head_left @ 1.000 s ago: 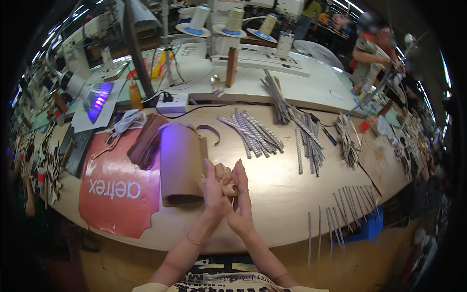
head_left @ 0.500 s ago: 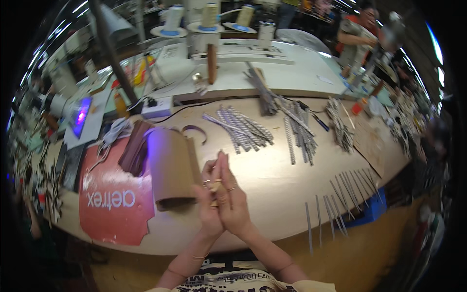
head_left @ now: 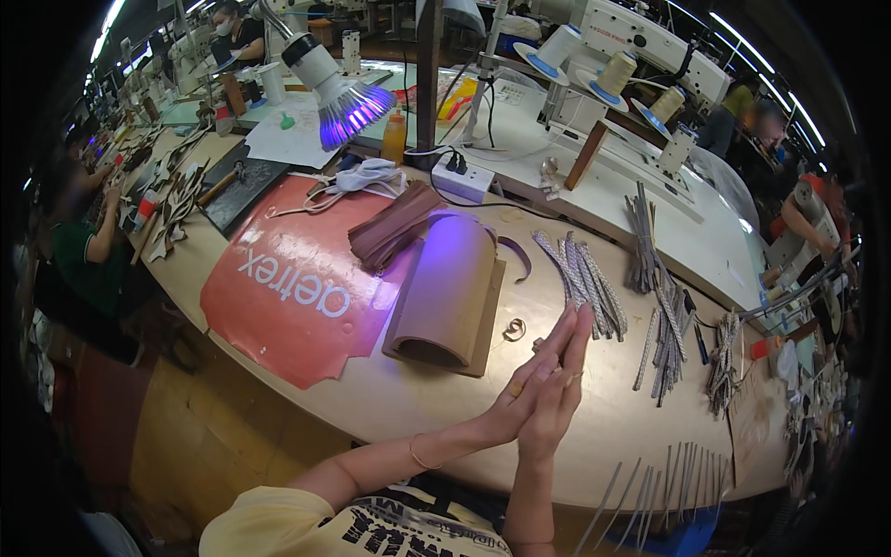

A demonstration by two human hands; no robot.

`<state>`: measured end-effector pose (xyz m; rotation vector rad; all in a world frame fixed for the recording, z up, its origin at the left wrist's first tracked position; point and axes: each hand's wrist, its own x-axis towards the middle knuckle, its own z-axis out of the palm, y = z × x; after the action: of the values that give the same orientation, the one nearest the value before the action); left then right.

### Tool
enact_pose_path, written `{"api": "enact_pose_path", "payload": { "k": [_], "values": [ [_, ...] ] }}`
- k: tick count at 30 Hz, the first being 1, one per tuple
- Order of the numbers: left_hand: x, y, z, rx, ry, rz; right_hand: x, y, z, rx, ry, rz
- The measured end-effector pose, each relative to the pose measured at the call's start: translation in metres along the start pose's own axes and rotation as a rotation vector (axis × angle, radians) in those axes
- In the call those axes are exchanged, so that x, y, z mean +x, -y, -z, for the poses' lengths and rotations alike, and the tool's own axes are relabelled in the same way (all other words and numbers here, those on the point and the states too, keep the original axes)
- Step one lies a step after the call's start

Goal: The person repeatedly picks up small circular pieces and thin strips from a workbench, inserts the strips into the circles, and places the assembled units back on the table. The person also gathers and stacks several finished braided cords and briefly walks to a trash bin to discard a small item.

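Two bare hands meet over the tan tabletop [head_left: 650,427], a bit R of ctr. L hand [head_left: 513,406] & R hand [head_left: 554,406] are pressed together, palm to palm, fingers mostly straight & pointing up/away from the wearer. Can't tell if anything sits btwn the palms. Thin bracelet [head_left: 424,459] on L wrist.

Small curled strip [head_left: 514,330], brownish, lies on the tabletop just L of the fingers, btwn them & the curved brown form [head_left: 445,288]. Form = half-tube, arched side up, open end twd wearer, on a flat brown base; purple light on its top. Thin bent brown strip [head_left: 517,257] lies by the form's R side. Lamp w/ purple glow [head_left: 355,110] hangs upper L.

Stack of dk brown pcs [head_left: 394,226] is L of the form, on a red sheet [head_left: 278,316] w/ white lettering. White cloth w/ cords [head_left: 369,174] at the sheet's far edge. Hammer [head_left: 221,184] on a black slab [head_left: 246,195] further L.

Nr the fingertips: fanned gray-white braided strips [head_left: 594,283]; can't tell if they touch. Further R, a 2nd braided bunch [head_left: 666,343], gray bunch [head_left: 640,241] beyond it. Thin gray rods [head_left: 687,478] along the near R edge. Amber bottle [head_left: 394,137] & white power strip [head_left: 464,182] at the back.
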<state>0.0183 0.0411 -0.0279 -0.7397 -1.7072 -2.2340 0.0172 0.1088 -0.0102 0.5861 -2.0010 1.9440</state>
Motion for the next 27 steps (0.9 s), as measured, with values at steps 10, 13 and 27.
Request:
{"api": "enact_pose_path", "payload": {
  "k": [10, 13, 27],
  "values": [
    [0.021, 0.000, 0.029, -0.271, -0.108, 0.214, -0.029, -0.010, -0.023, -0.057, -0.037, 0.055],
    [0.012, 0.012, 0.028, -0.220, -0.198, 0.191, -0.015, -0.011, -0.016, 0.011, 0.054, 0.020],
    [0.008, 0.001, 0.036, -0.587, -0.004, 0.015, -0.002, 0.003, -0.029, -0.114, -0.113, 0.297]
  ]
}}
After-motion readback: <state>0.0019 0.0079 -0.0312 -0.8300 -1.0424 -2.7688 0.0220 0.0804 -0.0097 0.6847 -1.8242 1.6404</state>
